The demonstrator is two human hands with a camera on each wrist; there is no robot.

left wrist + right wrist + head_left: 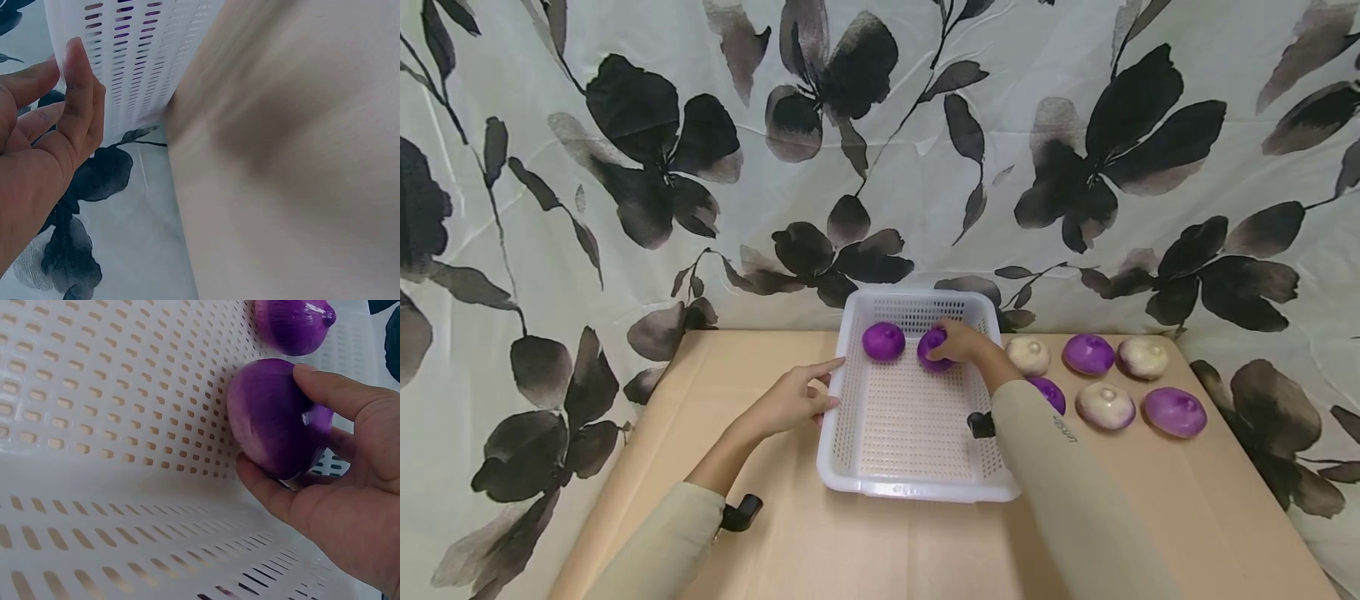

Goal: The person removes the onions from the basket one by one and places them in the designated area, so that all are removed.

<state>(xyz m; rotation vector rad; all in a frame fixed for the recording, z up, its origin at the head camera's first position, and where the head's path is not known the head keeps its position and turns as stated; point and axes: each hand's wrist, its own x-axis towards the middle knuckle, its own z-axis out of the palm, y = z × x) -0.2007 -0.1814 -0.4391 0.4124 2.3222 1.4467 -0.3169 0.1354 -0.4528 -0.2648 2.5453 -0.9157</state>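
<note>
A white perforated plastic basket (917,492) stands on the table. My left hand (793,400) holds its left rim, with fingertips against the outer wall (134,69) in the left wrist view. Inside the basket, near its far end, my right hand (962,343) grips a purple onion (275,419), thumb on one side and fingers on the other. That onion is at or just above the basket floor; I cannot tell which. Left of it another purple onion (883,342) sits in the basket, also visible at the top of the right wrist view.
Right of the basket lie several more onions, among them a purple onion (1175,412) and a white onion (1105,406). The right sleeve partly covers one purple onion (1051,393). A floral cloth (970,208) hangs behind the wooden table (790,533).
</note>
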